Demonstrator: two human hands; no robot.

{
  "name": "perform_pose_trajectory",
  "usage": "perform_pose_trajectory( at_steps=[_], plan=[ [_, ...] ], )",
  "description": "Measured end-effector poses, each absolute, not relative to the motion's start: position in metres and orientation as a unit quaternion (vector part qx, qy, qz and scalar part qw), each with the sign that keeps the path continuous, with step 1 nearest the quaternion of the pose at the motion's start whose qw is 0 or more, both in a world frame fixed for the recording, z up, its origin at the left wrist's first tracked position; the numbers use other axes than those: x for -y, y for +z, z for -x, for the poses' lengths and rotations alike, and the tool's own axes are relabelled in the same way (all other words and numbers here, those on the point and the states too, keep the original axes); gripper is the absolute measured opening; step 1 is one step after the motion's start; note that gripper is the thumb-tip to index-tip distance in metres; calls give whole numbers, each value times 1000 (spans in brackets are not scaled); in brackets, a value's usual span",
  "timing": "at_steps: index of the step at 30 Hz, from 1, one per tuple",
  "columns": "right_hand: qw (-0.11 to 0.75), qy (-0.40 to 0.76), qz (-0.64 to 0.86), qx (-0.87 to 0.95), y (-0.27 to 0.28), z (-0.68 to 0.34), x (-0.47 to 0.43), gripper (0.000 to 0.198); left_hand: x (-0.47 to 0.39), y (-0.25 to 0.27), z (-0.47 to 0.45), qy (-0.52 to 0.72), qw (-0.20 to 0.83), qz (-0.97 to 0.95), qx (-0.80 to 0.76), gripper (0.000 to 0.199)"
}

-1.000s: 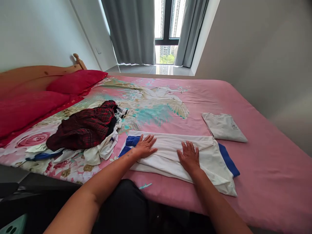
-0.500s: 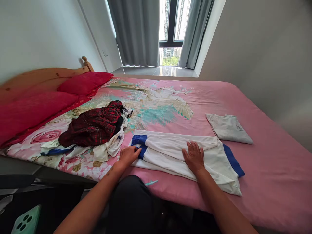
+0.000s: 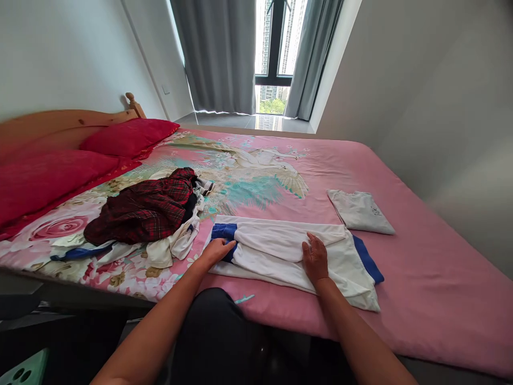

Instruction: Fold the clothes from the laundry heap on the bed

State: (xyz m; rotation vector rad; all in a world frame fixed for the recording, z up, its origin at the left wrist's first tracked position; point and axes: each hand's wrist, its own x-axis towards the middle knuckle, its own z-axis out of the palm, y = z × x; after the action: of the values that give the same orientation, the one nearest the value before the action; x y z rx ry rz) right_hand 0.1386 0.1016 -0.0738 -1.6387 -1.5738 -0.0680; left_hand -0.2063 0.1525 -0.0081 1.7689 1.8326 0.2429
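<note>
Your left hand (image 3: 215, 252) is at the blue cuff (image 3: 224, 231) of the seemingly part-folded white cloth garment (image 3: 272, 240), whether grasping I cannot tell; your right hand (image 3: 316, 259) has fingers (image 3: 313, 242) released over it. Rightward, one grey cloth shirt (image 3: 356, 212) is folded; leftward, a red-plaid clothes heap (image 3: 140, 211) is not.

One camera, worn on the head, is looking forward and down from above the person's knee (image 3: 218, 321). It is facing across the pink floral bedsheet (image 3: 340, 166) toward the window (image 3: 275, 48), far off at the top. The left hand (image 3: 216, 251), right hand (image 3: 316, 258) and white garment with blue trim (image 3: 276, 238) are lying much nearer, below the middle of the view.
</note>
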Motion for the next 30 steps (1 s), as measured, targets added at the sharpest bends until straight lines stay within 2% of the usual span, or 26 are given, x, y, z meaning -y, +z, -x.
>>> perform_pose_trajectory(
  at_steps=[4,9,11,14,16,19,23,26,30],
  plan=[
    [484,-3,643,593,-73,-141,-100,43,-145,-3,206,111,266,-660,-694,30],
    [491,9,642,589,-74,-142,-101,43,-127,1,212,92,215,-647,-726,27],
    [495,13,644,583,-70,-142,-101,43,-122,1,214,121,172,-650,-731,27],
    [519,8,627,581,-51,-130,-100,38,-118,-1,215,236,88,-713,-655,25],
    [514,19,587,625,-34,-109,-98,33,-117,-4,215,256,60,-787,-558,28],
    [428,49,552,715,-17,-63,-94,35,-114,-14,214,159,68,-866,-469,41],
    [223,88,560,793,-24,-6,-87,51,-111,-26,217,60,103,-867,-484,57],
    [135,118,554,813,-37,10,-81,56,-116,-29,236,130,104,-835,-525,50],
    [153,137,566,798,-28,14,-84,49,-126,-36,280,265,122,-740,-605,40]
  ],
)
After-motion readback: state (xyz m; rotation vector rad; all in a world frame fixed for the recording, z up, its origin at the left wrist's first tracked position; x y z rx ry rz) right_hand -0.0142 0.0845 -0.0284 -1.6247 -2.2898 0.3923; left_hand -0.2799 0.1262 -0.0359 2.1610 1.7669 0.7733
